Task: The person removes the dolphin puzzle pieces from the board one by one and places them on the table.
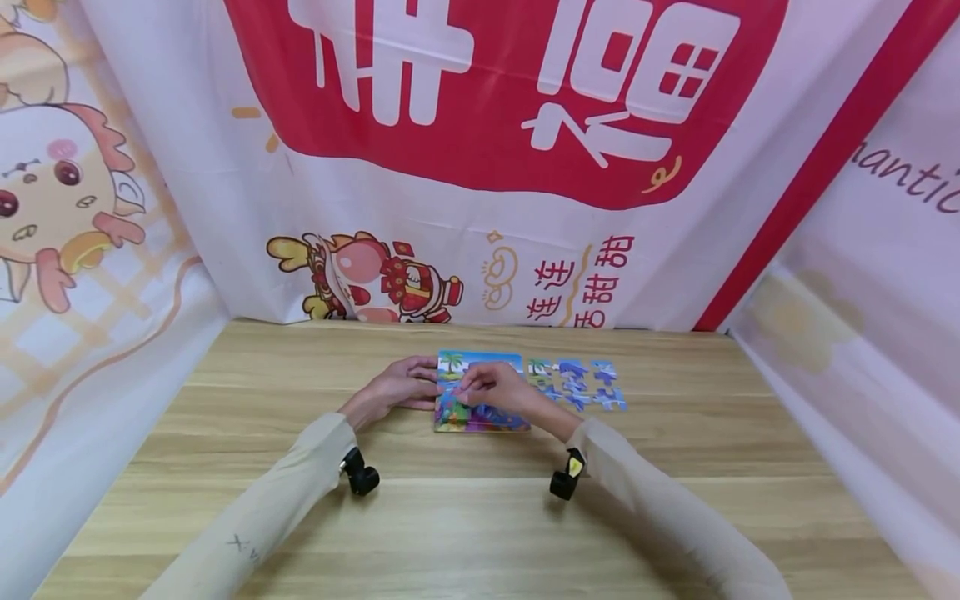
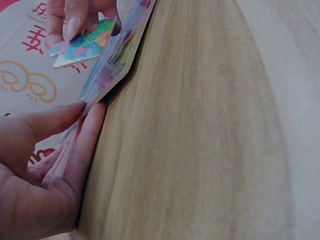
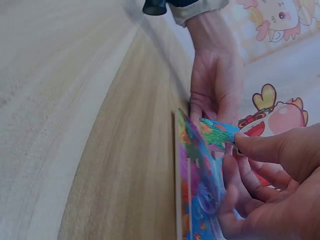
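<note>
A colourful jigsaw puzzle board (image 1: 487, 357) lies flat on the wooden table, showing a palm tree and bright underwater colours. At its left edge, my left hand (image 1: 397, 385) pinches the board between thumb and fingers, as the left wrist view shows. My right hand (image 1: 498, 387) is over the board and pinches a puzzle piece (image 3: 219, 134) between thumb and fingers. This piece is green, blue and pink, and tilts above the board's left part in the left wrist view. Part of the board's picture is hidden under my right hand.
Several loose puzzle pieces (image 1: 576, 379) lie on the table (image 1: 465, 525) just right of the board, some joined or touching. A printed cloth (image 1: 480, 192) hangs behind the table, with more cloth on both sides. Small black cameras (image 1: 362, 475) sit at both wrists.
</note>
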{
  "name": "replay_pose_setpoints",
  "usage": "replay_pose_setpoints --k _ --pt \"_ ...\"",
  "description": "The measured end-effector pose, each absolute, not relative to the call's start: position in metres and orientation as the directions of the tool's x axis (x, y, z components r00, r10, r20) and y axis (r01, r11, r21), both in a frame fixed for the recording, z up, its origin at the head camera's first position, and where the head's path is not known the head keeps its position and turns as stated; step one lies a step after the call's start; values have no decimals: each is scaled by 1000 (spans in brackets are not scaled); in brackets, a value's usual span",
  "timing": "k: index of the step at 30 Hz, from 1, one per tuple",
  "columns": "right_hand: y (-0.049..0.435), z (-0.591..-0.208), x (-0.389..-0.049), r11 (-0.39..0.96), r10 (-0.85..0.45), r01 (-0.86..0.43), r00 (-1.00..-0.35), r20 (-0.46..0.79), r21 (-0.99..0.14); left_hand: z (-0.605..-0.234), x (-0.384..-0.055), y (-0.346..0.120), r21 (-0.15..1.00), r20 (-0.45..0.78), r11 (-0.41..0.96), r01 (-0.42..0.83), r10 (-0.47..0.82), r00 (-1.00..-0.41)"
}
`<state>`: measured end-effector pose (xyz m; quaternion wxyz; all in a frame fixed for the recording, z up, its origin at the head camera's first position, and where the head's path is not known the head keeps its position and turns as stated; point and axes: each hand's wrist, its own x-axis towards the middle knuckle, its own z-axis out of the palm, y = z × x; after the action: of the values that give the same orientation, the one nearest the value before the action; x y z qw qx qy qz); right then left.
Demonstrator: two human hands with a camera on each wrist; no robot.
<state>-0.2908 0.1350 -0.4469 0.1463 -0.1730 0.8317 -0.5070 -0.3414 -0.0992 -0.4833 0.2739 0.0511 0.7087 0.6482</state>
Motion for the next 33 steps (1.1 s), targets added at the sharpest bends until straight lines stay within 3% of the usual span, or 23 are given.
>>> replay_pose_setpoints --k 6,10,24,33 --pt "154 -441 -288 291 -402 69 -896 -188 -954 -484 -342 -98 945 -326 151 -289 420 -847" --pt "172 -438 -285 266 -401 115 -890 -218 -957 -485 -342 -99 946 -325 150 -288 422 -846" --pt "232 -439 -275 242 -338 162 -910 -239 -957 -483 -343 -98 937 -350 170 -306 408 -843" --pt "272 -448 -264 378 -311 96 -924 -224 -921 -484 -343 -98 937 -348 166 -306 403 -846"
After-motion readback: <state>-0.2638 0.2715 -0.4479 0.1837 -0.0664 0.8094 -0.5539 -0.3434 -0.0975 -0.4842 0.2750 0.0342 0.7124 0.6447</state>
